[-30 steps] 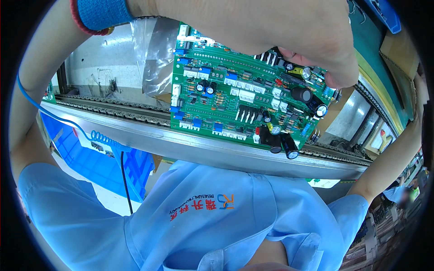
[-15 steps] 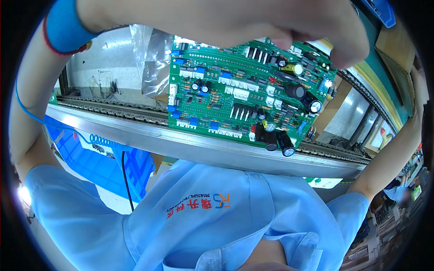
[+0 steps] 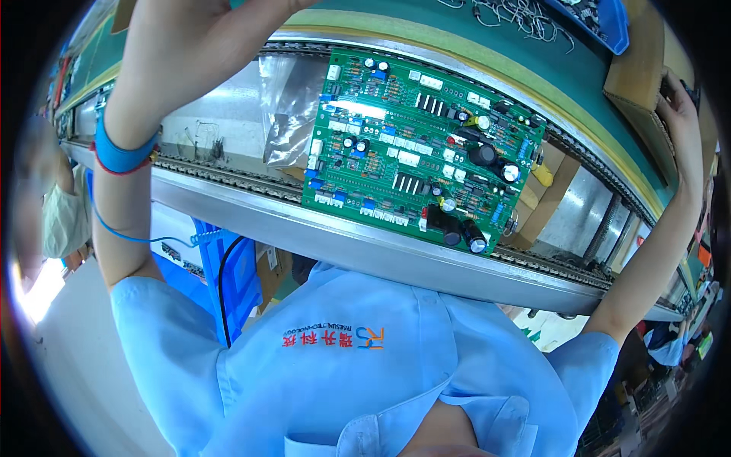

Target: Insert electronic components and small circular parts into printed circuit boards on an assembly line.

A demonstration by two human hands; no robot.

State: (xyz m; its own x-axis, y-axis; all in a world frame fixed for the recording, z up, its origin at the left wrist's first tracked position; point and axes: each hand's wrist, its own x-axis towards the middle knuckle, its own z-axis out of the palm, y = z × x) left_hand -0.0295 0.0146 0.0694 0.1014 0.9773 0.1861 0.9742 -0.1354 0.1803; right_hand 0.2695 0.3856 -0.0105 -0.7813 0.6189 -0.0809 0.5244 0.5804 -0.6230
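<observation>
A large green circuit board [image 3: 419, 152] lies across the conveyor rails in front of me, filled with white connectors, blue parts, black capacitors and heat sinks. My left hand [image 3: 202, 57], with a blue wrist strap [image 3: 122, 148], is raised to the left of the board. Its thumb stretches towards the top edge, and the other fingers are out of the picture. At the far right, my right hand [image 3: 678, 110] is at a cardboard box [image 3: 636, 80], its fingers curled beside a small dark thing that I cannot make out.
A clear plastic bag [image 3: 289, 107] lies left of the board. Beyond the rail, loose wire-leaded parts [image 3: 525, 19] lie on a green mat, near a blue bin [image 3: 613, 27]. A blue crate [image 3: 228, 282] stands below the conveyor. Another person's sleeve [image 3: 65, 221] shows at the left.
My left hand has moved off the board towards the upper left, uncovering its far part. My right hand has shifted at the cardboard box, and more of its fingers show.
</observation>
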